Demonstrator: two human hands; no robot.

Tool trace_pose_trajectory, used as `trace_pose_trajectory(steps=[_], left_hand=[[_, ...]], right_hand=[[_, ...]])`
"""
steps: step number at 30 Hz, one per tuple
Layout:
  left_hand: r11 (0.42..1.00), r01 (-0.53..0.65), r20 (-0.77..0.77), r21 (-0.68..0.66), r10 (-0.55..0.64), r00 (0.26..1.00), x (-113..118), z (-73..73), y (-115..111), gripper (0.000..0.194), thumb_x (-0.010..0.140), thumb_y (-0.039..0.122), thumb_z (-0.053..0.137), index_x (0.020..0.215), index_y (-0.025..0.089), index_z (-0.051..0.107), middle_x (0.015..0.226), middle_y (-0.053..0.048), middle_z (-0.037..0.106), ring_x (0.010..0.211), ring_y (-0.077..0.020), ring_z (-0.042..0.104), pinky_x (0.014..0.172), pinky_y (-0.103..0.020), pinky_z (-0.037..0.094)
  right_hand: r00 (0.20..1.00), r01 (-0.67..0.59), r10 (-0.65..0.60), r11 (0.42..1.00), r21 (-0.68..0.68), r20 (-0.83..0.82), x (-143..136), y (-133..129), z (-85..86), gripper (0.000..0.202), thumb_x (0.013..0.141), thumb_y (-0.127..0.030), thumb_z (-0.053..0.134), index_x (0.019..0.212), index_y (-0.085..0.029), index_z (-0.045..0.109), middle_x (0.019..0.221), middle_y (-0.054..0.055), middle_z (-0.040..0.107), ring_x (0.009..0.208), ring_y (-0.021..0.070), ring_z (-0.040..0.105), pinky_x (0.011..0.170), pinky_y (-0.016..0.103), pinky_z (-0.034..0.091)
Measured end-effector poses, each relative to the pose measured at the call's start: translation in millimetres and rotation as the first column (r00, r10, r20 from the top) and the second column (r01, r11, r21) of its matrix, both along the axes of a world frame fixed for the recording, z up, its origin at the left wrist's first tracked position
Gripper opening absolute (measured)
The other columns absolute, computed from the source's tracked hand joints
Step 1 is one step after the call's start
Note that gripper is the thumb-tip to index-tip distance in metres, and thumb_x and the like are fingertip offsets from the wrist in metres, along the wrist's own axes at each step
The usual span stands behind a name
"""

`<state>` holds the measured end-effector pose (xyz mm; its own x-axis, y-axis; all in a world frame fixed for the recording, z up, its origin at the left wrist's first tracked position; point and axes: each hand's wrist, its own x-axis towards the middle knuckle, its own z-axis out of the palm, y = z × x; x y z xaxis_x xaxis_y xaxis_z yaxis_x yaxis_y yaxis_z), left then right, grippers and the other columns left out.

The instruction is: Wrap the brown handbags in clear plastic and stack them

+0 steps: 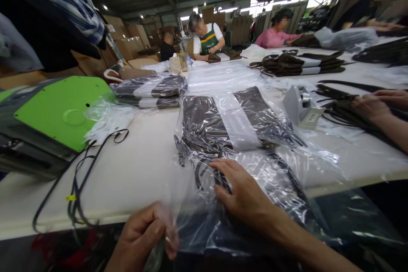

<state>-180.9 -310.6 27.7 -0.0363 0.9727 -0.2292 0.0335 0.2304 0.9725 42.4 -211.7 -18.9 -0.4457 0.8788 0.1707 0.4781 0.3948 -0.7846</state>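
Observation:
A clear plastic bag (267, 170) lies in front of me, its near end hanging over the table edge. Inside is a folded dark brown article (200, 114) with a white band (237, 121) around its middle and dark straps trailing toward me. My left hand (148, 231) is closed, pinching the bag's near left edge just off the table. Over the straps lies my right hand (237, 187), fingers stretched out and apart, touching the plastic. Whether a fingertip hooks a strap I cannot tell.
A green machine (60, 108) stands at left, with dark cables (78, 182) beside it. Bagged articles (153, 89) lie behind. A grey tape dispenser (302, 104) sits at right, near a co-worker's hands (372, 106) on brown straps. Several people work across the table (140, 161).

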Motion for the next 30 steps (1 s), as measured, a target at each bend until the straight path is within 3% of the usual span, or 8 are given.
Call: trace_pose_trajectory(steps=[4, 8, 14, 19, 23, 24, 28, 30], left_hand=[[0.988, -0.156, 0.078, 0.015, 0.155, 0.985, 1.3, -23.3, -30.0, 0.051, 0.071, 0.066, 0.070, 0.054, 0.018, 0.064, 0.052, -0.002, 0.058, 0.050, -0.0144, 0.052, 0.053, -0.027, 0.043], [0.919, -0.390, 0.230, -0.054, 0.392, 0.891, 1.8, -47.6, -35.0, 0.048, 0.061, 0.060, 0.082, 0.059, 0.017, 0.060, 0.052, 0.002, 0.057, 0.049, -0.0106, 0.049, 0.053, -0.023, 0.039], [0.946, -0.324, 0.286, -0.021, 0.317, 0.905, -5.5, -65.6, -48.1, 0.044, 0.070, 0.058, 0.076, 0.060, 0.017, 0.062, 0.055, 0.001, 0.057, 0.053, -0.0119, 0.048, 0.056, -0.024, 0.038], [0.973, -0.094, 0.056, 0.212, 0.083, 0.995, -7.7, -47.9, -47.8, 0.050, 0.082, 0.059, 0.063, 0.056, 0.017, 0.065, 0.062, -0.003, 0.060, 0.065, -0.0158, 0.054, 0.068, -0.026, 0.041], [0.967, 0.066, -0.152, 0.245, -0.029, 0.988, 1.4, -19.5, -29.6, 0.040, 0.090, 0.050, 0.056, 0.068, 0.018, 0.066, 0.068, -0.002, 0.064, 0.067, -0.0153, 0.056, 0.068, -0.024, 0.042], [0.959, 0.115, -0.204, 0.260, -0.062, 0.977, 3.1, -12.1, -22.3, 0.038, 0.091, 0.047, 0.055, 0.069, 0.018, 0.066, 0.069, -0.002, 0.064, 0.067, -0.0152, 0.057, 0.067, -0.024, 0.042], [0.875, 0.266, -0.358, 0.405, -0.115, 0.927, -1.6, 14.6, 22.1, 0.027, 0.091, 0.039, 0.054, 0.077, 0.019, 0.066, 0.075, -0.001, 0.066, 0.073, -0.0156, 0.060, 0.071, -0.025, 0.045], [0.813, 0.289, -0.401, 0.506, -0.075, 0.913, -9.0, 22.3, 53.9, 0.019, 0.089, 0.035, 0.055, 0.092, 0.021, 0.068, 0.093, -0.002, 0.069, 0.091, -0.0185, 0.062, 0.085, -0.027, 0.046]], right_hand=[[0.920, -0.166, 0.087, 0.970, 0.179, 0.382, -33.2, 9.1, -19.3, 0.079, 0.069, -0.015, 0.062, 0.146, -0.016, 0.042, 0.159, 0.012, 0.028, 0.147, 0.0317, 0.018, 0.121, 0.052, 0.011], [0.840, -0.174, 0.036, 0.963, 0.207, 0.541, -26.8, 11.4, -30.3, 0.077, 0.073, -0.010, 0.056, 0.148, -0.014, 0.039, 0.160, 0.013, 0.024, 0.148, 0.0309, 0.016, 0.121, 0.051, 0.009], [0.872, -0.121, 0.002, 0.970, 0.211, 0.489, 11.6, 11.8, -36.9, 0.067, 0.074, -0.005, 0.049, 0.140, -0.014, 0.050, 0.157, 0.012, 0.032, 0.147, 0.0252, 0.023, 0.121, 0.048, 0.015], [0.995, -0.079, 0.076, 0.996, 0.051, 0.066, 18.4, -5.9, -3.4, 0.049, 0.084, -0.031, 0.062, 0.131, -0.021, 0.058, 0.149, 0.012, 0.045, 0.140, 0.0285, 0.038, 0.115, 0.053, 0.031], [0.970, -0.239, 0.236, 0.970, -0.044, -0.057, -4.7, -48.1, 32.2, 0.103, 0.058, -0.045, 0.087, 0.147, -0.024, 0.039, 0.148, 0.013, 0.046, 0.131, 0.0332, 0.047, 0.107, 0.051, 0.042], [0.965, -0.256, 0.255, 0.967, -0.006, -0.059, -13.5, -55.9, 35.2, 0.104, 0.057, -0.044, 0.087, 0.146, -0.022, 0.039, 0.146, 0.014, 0.048, 0.129, 0.0337, 0.049, 0.106, 0.049, 0.044], [0.984, -0.121, 0.135, 0.986, 0.114, -0.119, -39.1, -52.3, 29.7, 0.027, 0.087, -0.024, 0.056, 0.111, -0.016, 0.064, 0.106, 0.010, 0.070, 0.098, 0.0231, 0.065, 0.089, 0.038, 0.051], [0.982, -0.066, 0.069, 0.998, 0.022, -0.175, -38.3, -34.9, 26.9, 0.017, 0.089, -0.020, 0.050, 0.094, -0.018, 0.066, 0.085, 0.004, 0.070, 0.078, 0.0174, 0.065, 0.074, 0.030, 0.051]])
